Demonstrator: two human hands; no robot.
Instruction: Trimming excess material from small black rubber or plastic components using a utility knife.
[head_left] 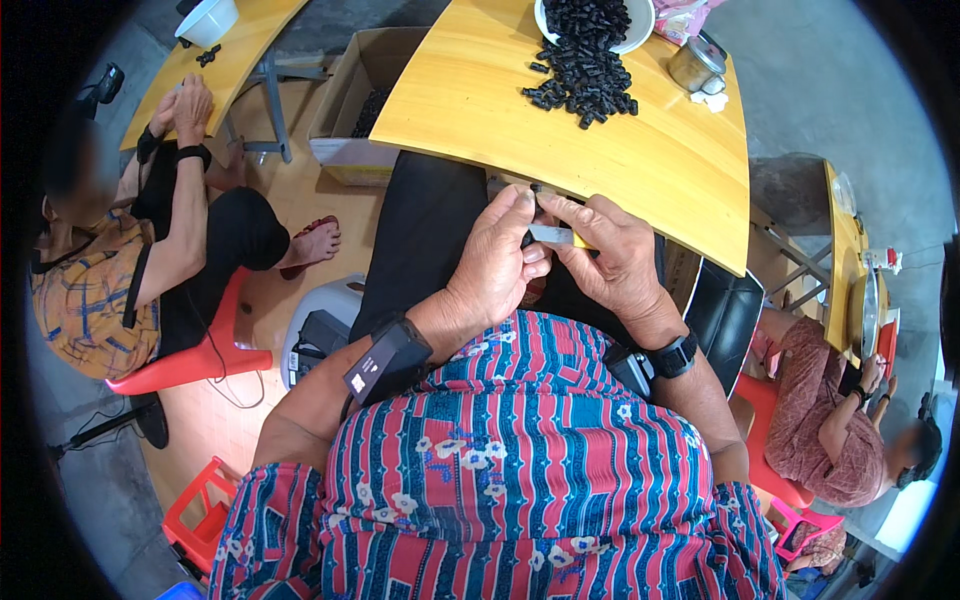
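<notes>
Just off the near edge of the table, above my lap, my left hand (485,260) is closed on a small black part (528,240), mostly hidden by its fingers. My right hand (620,255) grips a small knife (552,235) with a flat silver blade and a bit of yellow handle showing. The blade lies across the gap between both hands, against or very close to the black part. Beyond the hands, a pile of small black parts (585,85) spreads over the table from a tipped white bowl (643,28).
The yellow wooden table (480,110) also bears a metal-lidded jar (697,65), a crumpled white tissue (714,101) and a pink packet (685,18). A cardboard box (345,150) stands on the floor at left. Co-workers sit at tables on both sides.
</notes>
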